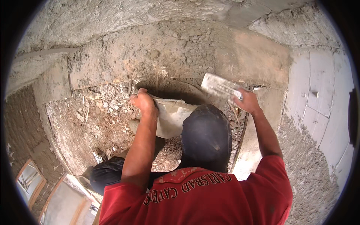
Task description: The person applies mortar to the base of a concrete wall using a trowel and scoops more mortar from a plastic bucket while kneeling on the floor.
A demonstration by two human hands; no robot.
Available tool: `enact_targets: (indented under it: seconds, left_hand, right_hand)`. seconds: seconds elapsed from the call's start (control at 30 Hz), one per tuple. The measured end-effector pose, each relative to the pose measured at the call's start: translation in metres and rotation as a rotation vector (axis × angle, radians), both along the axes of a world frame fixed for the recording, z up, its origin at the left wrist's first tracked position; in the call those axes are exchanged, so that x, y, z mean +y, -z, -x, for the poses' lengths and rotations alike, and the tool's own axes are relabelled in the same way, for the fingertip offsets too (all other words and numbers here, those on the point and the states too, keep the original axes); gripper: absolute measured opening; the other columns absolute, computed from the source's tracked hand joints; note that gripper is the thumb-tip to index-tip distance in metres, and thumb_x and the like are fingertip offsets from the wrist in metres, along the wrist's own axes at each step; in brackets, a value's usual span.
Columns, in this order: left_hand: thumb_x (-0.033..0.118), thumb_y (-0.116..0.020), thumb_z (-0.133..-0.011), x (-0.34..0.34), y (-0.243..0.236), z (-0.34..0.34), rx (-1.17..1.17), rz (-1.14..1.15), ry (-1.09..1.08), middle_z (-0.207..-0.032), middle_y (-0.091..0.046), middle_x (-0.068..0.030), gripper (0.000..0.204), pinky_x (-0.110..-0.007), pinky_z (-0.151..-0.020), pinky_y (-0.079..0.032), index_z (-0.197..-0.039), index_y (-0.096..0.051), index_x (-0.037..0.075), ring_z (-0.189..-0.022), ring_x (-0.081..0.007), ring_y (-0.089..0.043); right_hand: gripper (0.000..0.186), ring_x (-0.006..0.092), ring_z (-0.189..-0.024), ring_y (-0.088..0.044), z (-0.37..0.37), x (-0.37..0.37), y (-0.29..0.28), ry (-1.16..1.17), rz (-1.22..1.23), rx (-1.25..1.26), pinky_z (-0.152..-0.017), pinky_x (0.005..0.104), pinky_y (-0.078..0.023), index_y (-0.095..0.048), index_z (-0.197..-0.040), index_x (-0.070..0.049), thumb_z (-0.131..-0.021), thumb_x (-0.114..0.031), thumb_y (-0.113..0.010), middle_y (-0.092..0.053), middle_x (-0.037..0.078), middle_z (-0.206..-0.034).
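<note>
My left hand [143, 100] is closed on the near left rim of a pale, mortar-stained tub [170, 120]. The tub's inside is in shadow, and my dark-clad knee hides part of its near side. To the right, my right hand [248, 101] grips a flat rectangular plastering trowel [219, 85], slightly smeared by motion. The trowel is held out past the tub's far right edge, its face streaked with grey mortar.
Rubble and loose stones [101, 108] cover the ground to the left. Ahead runs a board [243, 60] spattered with wet mortar, below a rough plastered wall [123, 22]. Grey blocks [318, 86] form the right wall. A framed opening [32, 180] shows at lower left.
</note>
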State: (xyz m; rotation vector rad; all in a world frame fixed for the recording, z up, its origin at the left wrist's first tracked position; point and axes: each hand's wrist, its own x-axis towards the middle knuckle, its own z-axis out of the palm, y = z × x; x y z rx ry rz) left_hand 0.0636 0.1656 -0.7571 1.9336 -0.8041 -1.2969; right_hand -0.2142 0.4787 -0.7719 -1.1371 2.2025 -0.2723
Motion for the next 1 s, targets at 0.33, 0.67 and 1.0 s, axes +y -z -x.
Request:
enact_targets:
  seconds: [0.33,0.67,1.0]
  left_hand:
    - [0.002,-0.054,-0.075,-0.016,0.009,-0.018,-0.028,0.038,0.015,-0.085,-0.049,-0.0109,0.025,-0.036,-0.065,-0.042,-0.097,-0.045,-0.004,-0.074,-0.0181,-0.048]
    - [-0.003,-0.036,-0.072,-0.028,0.001,-0.07,0.044,-0.176,-0.066,-0.11,-0.061,-0.0289,0.052,-0.047,-0.089,-0.052,-0.118,-0.056,-0.017,-0.097,-0.0393,-0.063]
    - [-0.001,-0.045,-0.072,-0.06,0.001,-0.047,0.16,-0.132,-0.088,-0.099,-0.063,-0.0227,0.039,-0.042,-0.072,-0.053,-0.104,-0.062,-0.014,-0.086,-0.0308,-0.063]
  right_hand:
    - [0.048,0.0333,-0.093,-0.067,0.031,-0.249,0.046,-0.052,-0.034,0.101,-0.08,0.0475,-0.053,-0.068,-0.104,-0.006,-0.084,-0.049,-0.062,-0.069,0.019,-0.098]
    - [0.055,0.0389,-0.079,-0.068,-0.042,-0.216,-0.003,0.084,-0.077,0.12,-0.071,0.0485,-0.053,-0.06,-0.115,0.001,-0.084,-0.044,-0.062,-0.069,0.023,-0.088]
    - [0.049,0.0406,-0.088,-0.066,0.024,-0.14,0.114,0.692,0.184,0.409,-0.078,0.0467,-0.053,-0.054,-0.112,0.003,-0.087,-0.037,-0.063,-0.067,0.024,-0.092]
